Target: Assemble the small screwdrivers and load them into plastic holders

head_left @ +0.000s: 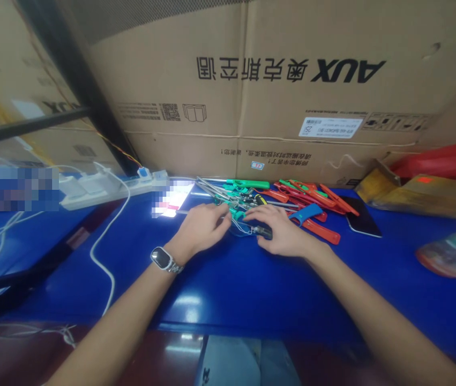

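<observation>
Green plastic handles (pixel 249 184) with metal rods lie heaped on the blue tabletop (pixel 228 289) before an AUX carton (pixel 260 107). At the heap's near side, the right hand (pixel 279 229) has its grip closed around a black part (pixel 263 232) beside thin white wires (pixel 242 230). Fingers curled, the left hand (pixel 203 226) reaches the heap's left side; whether its grip pinches anything, I cannot tell. Red plastic pieces (pixel 326 233) lie to the right.

Likely workshop: blue bench (pixel 219 289), heaped plastic parts (pixel 306 215), power strip (pixel 103 196).
</observation>
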Demonstrator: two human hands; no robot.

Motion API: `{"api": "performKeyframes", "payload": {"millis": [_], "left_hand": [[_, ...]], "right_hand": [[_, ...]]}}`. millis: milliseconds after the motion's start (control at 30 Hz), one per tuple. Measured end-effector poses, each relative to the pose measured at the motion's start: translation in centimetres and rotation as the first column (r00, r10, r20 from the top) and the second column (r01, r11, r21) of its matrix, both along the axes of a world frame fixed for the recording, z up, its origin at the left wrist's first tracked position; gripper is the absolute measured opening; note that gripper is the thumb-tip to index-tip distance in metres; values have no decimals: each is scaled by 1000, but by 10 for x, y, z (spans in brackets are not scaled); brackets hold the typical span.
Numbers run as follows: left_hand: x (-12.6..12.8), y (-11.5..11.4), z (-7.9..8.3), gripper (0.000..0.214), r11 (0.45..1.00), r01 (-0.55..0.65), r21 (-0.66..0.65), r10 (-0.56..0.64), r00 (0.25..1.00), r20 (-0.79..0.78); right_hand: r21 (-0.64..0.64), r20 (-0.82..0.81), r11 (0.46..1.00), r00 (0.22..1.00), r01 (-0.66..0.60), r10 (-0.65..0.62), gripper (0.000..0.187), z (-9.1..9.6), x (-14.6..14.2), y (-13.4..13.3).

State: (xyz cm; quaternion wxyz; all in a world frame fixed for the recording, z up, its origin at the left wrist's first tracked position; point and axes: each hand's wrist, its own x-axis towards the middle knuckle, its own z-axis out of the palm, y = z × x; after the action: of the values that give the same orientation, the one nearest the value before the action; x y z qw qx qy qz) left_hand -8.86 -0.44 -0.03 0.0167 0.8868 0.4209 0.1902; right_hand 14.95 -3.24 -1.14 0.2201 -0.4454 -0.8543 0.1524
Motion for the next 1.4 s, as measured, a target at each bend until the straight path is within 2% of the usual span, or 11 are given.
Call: {"api": "performKeyframes", "payload": {"millis": [133, 200, 333, 467, 567, 667, 967, 1267, 1400], "left_hand": [[0, 1, 0, 14, 998, -27, -63, 32, 997, 76], [-1, 1, 0, 13, 996, -36, -84, 44, 994, 98], [-2, 3, 0, 11, 995, -29, -100, 41, 992, 122], [-1, 4, -2, 13, 992, 21, -121, -1, 987, 161], [-1, 7, -4, 20, 988, 57, -142, -34, 986, 164], [-1, 10, -7, 25, 987, 67, -146, -45, 988, 148], [-5, 11, -7, 22, 980, -9, -197, 27, 996, 84], [-3, 8, -4, 38, 978, 11, -209, 21, 989, 148], [-1, 7, -4, 38, 977, 29, -212, 15, 979, 202]], "right_hand": [[39, 17, 998, 999, 42, -42, 20, -1, -1, 4], [44, 13, 998, 999, 50, -51, 11, -1, 2, 5], [25, -48, 998, 997, 63, -62, 19, 1, 9, 5], [-33, -161, 998, 985, 56, -61, 9, 3, 12, 4], [-24, -208, 997, 975, 67, -71, 14, 2, 10, 4], [-24, -199, 996, 976, 90, -93, 20, -2, 6, 6], [-48, -88, 995, 992, 90, -94, 12, -12, 1, 12], [-63, -67, 992, 992, 106, -110, 13, -6, -5, 17], [-71, -77, 993, 992, 95, -100, 10, -3, -7, 17]]}}
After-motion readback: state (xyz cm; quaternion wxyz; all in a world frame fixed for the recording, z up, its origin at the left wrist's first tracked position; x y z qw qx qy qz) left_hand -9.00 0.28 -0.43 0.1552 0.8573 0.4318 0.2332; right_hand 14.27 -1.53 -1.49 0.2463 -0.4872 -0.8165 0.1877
